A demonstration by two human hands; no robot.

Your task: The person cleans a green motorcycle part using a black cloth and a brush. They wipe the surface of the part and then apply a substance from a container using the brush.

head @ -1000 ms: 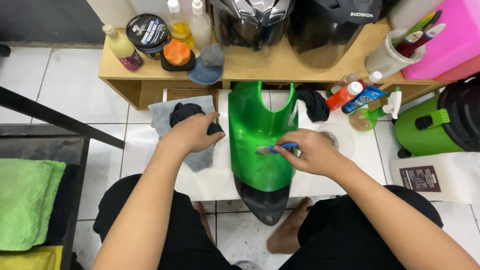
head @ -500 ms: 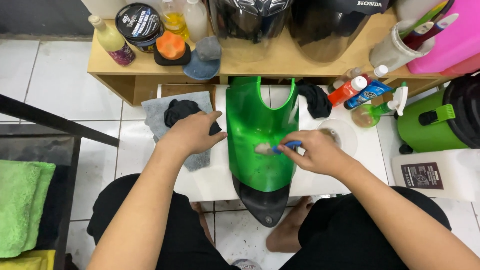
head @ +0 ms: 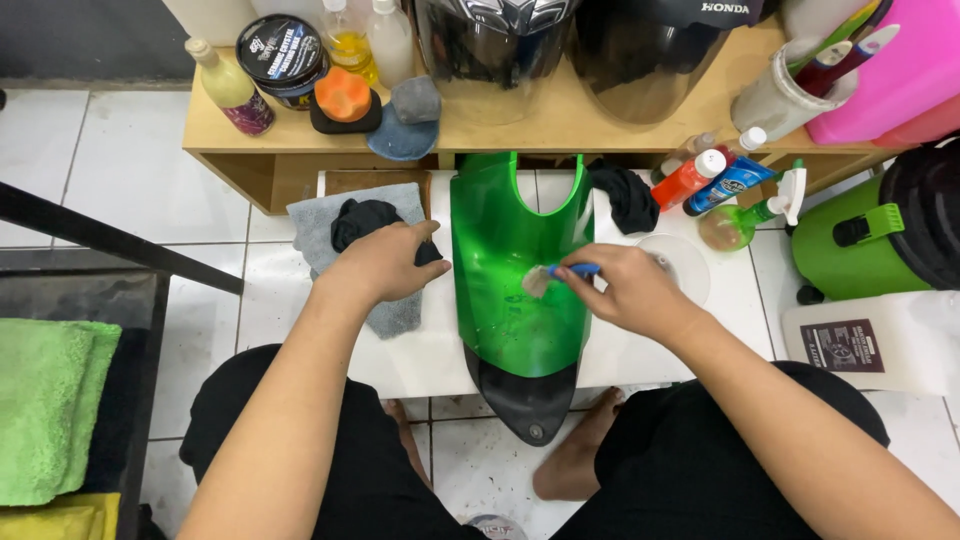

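In the middle of the frame I see a shiny green panel with a black tip, lying on a small white table. My right hand is closed around a small brush with a blue handle, and its pale bristles touch the green panel. My left hand lies curled on a black cloth, which sits on a grey cloth at the left side of the table; I cannot tell if it grips the cloth. At the top left, on a wooden shelf, stand a yellow bottle, a round black tin with a label on its lid and an orange pad. At the right lie a red bottle, a blue tube and a white jug with a dark square label.
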